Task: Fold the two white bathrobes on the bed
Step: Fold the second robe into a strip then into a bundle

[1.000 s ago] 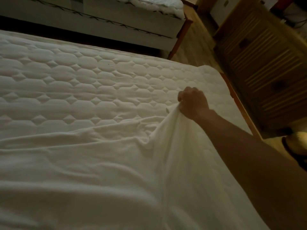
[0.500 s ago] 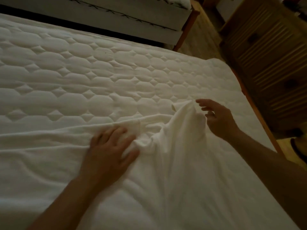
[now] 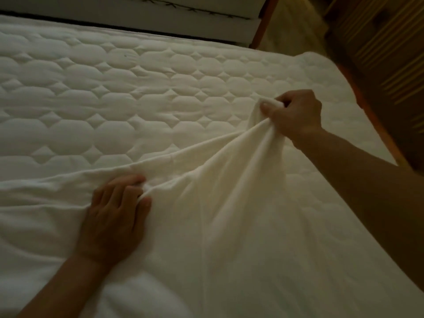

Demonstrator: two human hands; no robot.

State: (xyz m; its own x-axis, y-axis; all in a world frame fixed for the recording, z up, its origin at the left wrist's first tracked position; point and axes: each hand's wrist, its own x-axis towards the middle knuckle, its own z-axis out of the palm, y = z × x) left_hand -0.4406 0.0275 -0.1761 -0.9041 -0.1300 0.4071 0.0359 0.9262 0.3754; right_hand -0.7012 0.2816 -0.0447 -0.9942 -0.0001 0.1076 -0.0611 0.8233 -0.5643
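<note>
A white bathrobe (image 3: pixel 241 226) lies spread over the near half of the quilted bed (image 3: pixel 114 92). My right hand (image 3: pixel 296 115) grips a bunched corner of the robe and holds it lifted above the mattress at the right. My left hand (image 3: pixel 114 216) lies on the robe near its far edge, fingertips curled into a fold of the cloth. The fabric stretches taut between the two hands. Only one robe can be told apart in the dim light.
The bed's wooden frame edge (image 3: pixel 376 125) runs along the right side. A slatted wooden dresser (image 3: pixel 378 42) stands beyond it. A second bed (image 3: pixel 183 17) sits behind, across a dark gap. Wood floor (image 3: pixel 291 26) shows between them.
My right hand, open half a second ago, has closed on the robe's corner and pulled it up and to the right. My left hand came into view and now digs its fingers into the fold.
</note>
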